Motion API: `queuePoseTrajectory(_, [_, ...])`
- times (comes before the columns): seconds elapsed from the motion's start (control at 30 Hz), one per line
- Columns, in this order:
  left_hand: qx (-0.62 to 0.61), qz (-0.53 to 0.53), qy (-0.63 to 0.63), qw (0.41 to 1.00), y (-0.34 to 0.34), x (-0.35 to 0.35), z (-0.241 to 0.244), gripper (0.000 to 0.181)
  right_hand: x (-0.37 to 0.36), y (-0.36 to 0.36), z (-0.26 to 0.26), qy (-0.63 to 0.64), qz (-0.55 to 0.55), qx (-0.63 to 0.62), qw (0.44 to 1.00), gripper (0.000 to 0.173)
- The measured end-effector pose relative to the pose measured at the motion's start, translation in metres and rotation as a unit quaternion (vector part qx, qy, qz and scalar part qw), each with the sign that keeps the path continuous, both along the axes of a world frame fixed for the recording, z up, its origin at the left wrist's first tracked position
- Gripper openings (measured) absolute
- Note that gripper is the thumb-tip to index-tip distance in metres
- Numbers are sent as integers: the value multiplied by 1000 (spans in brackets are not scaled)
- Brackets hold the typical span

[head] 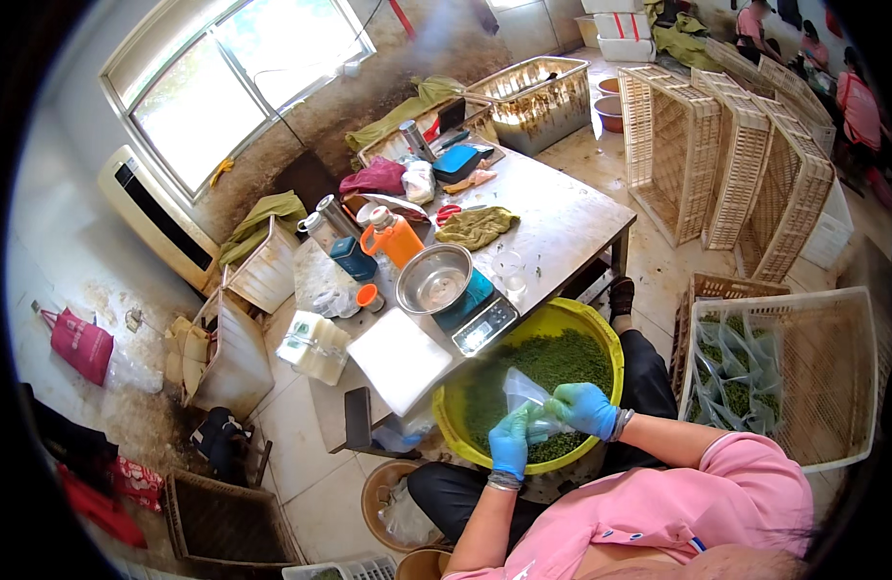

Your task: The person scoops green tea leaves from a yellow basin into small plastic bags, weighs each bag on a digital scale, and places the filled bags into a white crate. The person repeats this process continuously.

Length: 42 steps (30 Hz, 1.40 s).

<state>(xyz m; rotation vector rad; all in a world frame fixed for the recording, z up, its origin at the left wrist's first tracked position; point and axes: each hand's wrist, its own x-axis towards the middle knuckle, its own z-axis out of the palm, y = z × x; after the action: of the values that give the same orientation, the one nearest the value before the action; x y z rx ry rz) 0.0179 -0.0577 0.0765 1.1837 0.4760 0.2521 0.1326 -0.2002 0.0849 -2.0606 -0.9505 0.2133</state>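
Note:
My left hand (pixel 509 444) and my right hand (pixel 585 410), both in blue gloves, pinch a clear plastic bag (pixel 524 389) between them. The bag hangs above a yellow basin (pixel 441 428) of small green grains (pixel 562 355), possibly peppercorns; whether it holds anything I cannot tell. Beyond the basin, a digital scale (pixel 486 326) carries a steel bowl (pixel 435 279) at the table's edge. Flat white sheets or bags (pixel 400 360) lie stacked left of the scale. To my right, filled clear bags (pixel 736 373) stand in a white plastic crate (pixel 826 377).
The table (pixel 569 203) bears an orange jug (pixel 393 238), a crumpled cloth (pixel 478 227) and red-handled scissors (pixel 447 214). Upended crates (pixel 674 152) stand on the right. A bucket (pixel 377 500) with plastic sits by my left leg. Several people (pixel 858 109) are at the far right.

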Motion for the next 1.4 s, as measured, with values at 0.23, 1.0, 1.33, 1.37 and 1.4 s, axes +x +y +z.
queuePoseTrajectory(0.23, [609, 46, 35, 791, -15, 17, 40, 19, -8, 22, 3, 37, 15, 25, 999, 45])
queuePoseTrajectory(1.0, [416, 61, 75, 904, 12, -15, -18, 35, 10, 7, -47, 101, -6, -5, 995, 24])
queuePoseTrajectory(1.33, [496, -12, 116, 861, 17, -17, 6, 46, 26, -4, -33, 27, -8, -28, 999, 30])
queuePoseTrajectory(1.37, [584, 4, 61, 810, 13, -12, 11, 50, 22, -8, -21, 17, 7, -5, 1000, 34])
queuePoseTrajectory(1.4, [605, -4, 87, 791, 11, -8, 22, 53, 17, -9, 1, 6, 25, 21, 999, 39])
